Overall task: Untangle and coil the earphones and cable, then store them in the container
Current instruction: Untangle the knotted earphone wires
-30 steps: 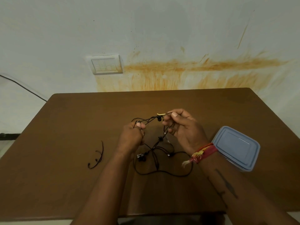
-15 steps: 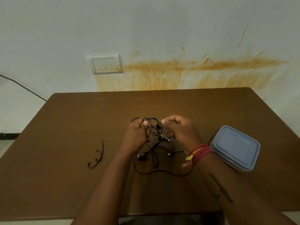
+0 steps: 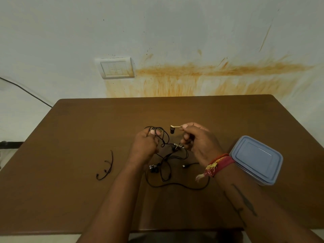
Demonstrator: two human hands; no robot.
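Note:
A tangle of black earphones and cable [image 3: 168,165] lies in the middle of the brown table [image 3: 70,199], with loops trailing toward me. My left hand [image 3: 145,146] pinches several loops of the cord above the table. My right hand [image 3: 198,142] holds the gold-stemmed plug end [image 3: 173,128] between thumb and finger, with more cord in its lower fingers. A clear container with a blue lid [image 3: 256,159] stands closed beside my right wrist.
A short separate black cord piece [image 3: 106,168] lies on the table to the left. A stained wall with a switch plate [image 3: 116,68] rises right behind the far edge. A dark wire [image 3: 26,91] runs along the wall at left.
My hands came close together, then drew apart again. The right hand now lifts the gold plug end clear of the loops held by the left.

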